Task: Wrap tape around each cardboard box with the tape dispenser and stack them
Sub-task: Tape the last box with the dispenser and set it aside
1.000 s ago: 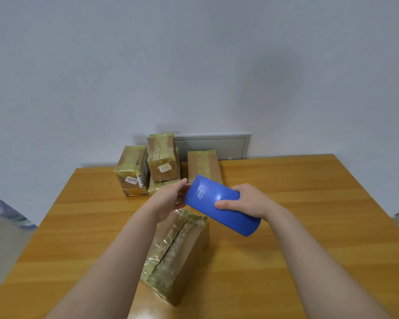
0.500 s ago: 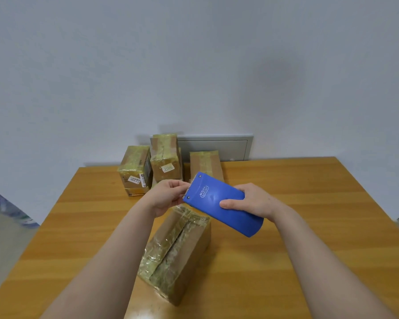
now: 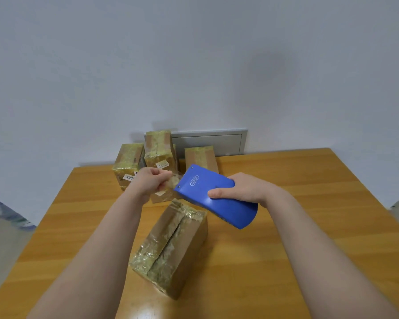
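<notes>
A blue tape dispenser (image 3: 213, 196) is held above the table in my right hand (image 3: 242, 188), whose fingers curl over its top edge. My left hand (image 3: 151, 181) pinches the clear tape end (image 3: 174, 180) coming off the dispenser's toothed front. Below them a cardboard box (image 3: 171, 247) lies on the wooden table (image 3: 309, 226), its top wrapped in wrinkled clear tape. At the table's far edge stand taped boxes: one at the left (image 3: 127, 163), one stacked on another in the middle (image 3: 159, 149), one at the right (image 3: 200, 157).
A grey wall panel (image 3: 219, 142) sits behind the far boxes, against the white wall. Bare wood stretches to the right of the dispenser and to the left of my left forearm.
My left hand has drawn a short length of tape out from the dispenser's front, moving left. The dispenser has stayed nearly in place above the near box.
</notes>
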